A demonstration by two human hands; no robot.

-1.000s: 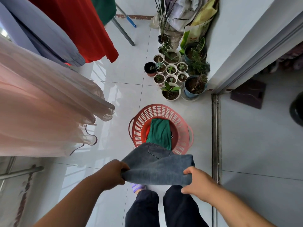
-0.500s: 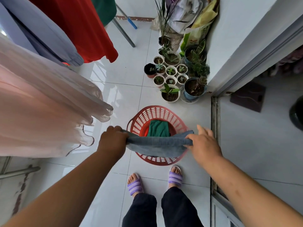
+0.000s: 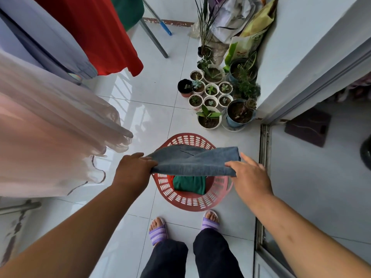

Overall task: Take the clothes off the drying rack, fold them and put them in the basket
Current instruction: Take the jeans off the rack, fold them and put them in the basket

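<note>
"Hands first: what have they got?"

"Both are clamped on the folded jeans (image 3: 192, 161), one at each short end. The left hand (image 3: 133, 169) has its fingers curled over the left edge. The right hand (image 3: 251, 175) pinches the near right corner with the thumb on top, and its other fingers lie fairly straight along that end."

"Where is the bundle?"

"In the air, held flat above the red basket (image 3: 190, 205), which sits on the floor just in front of the feet. A folded green garment (image 3: 189, 184) already lies inside."

"How will the denim behave?"

"I'd judge it heavy for cloth and fairly stiff, so the fold should keep its shape. The layers could slide, or the middle sag, if one end drops first. Holding both ends looks right to me."

"And the arms?"

"Both reach forward and down, nearly straight, with the hands well apart and the bundle between them. The next move probably calls for a level lowering onto the green piece. A red garment (image 3: 96, 33) and a pale pink dress (image 3: 50, 137) hang on the rack, so the task is not finished."
</note>
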